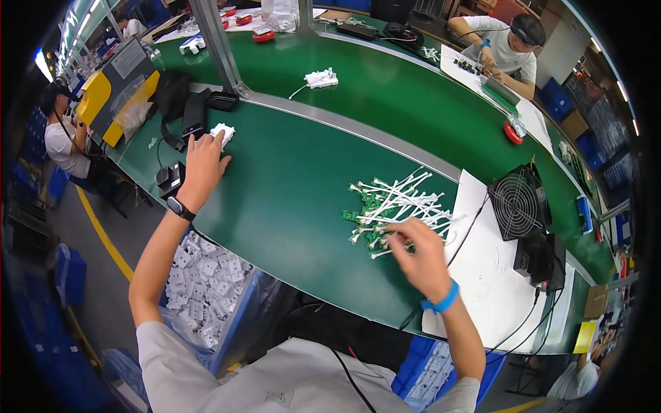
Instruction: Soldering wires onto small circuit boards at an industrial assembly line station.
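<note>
Stretched out at the left of the green bench, my left hand (203,165) has its fingers apart, their tips at a small white plastic housing (222,131). It seems to touch the housing rather than grip it. My right hand (421,258) reaches over the near right edge of a pile of small green circuit boards with white wires (396,206). Its thumb and forefinger stand a little apart, and nothing shows between them. The other right fingers are curled and partly hidden.
A bin of white plastic housings (206,289) stands below the bench edge. To the right are a white sheet (475,275) and a black fan (518,203) with cables. A metal rail (344,127) borders the green conveyor (385,89), which carries a white part (321,78). A person works opposite.
</note>
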The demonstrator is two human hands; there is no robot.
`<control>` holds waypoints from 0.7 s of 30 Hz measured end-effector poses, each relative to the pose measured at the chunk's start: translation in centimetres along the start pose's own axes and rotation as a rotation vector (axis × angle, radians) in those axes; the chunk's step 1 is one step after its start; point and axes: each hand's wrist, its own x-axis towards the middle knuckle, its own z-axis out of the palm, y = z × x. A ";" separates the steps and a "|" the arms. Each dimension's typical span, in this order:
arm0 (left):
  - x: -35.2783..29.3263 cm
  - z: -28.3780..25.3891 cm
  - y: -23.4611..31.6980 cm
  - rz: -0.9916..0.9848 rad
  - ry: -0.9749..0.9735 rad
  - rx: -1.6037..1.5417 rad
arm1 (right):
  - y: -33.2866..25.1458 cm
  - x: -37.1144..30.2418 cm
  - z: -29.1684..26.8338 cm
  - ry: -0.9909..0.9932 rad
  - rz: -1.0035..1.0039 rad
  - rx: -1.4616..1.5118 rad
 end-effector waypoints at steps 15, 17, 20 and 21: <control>-2.0 -2.5 -3.7 0.143 -0.171 -0.110 | -1.8 5.1 4.6 0.355 -0.413 -0.324; -1.3 -2.7 -3.8 0.155 -0.157 -0.198 | -1.7 4.6 2.7 0.462 -0.358 -0.265; -0.9 -3.7 -3.3 0.163 -0.103 -0.194 | -1.6 4.0 -0.5 0.662 -0.376 -0.195; -0.8 -4.0 -3.0 0.198 0.026 -0.224 | -1.3 3.6 -1.6 0.730 -0.342 -0.226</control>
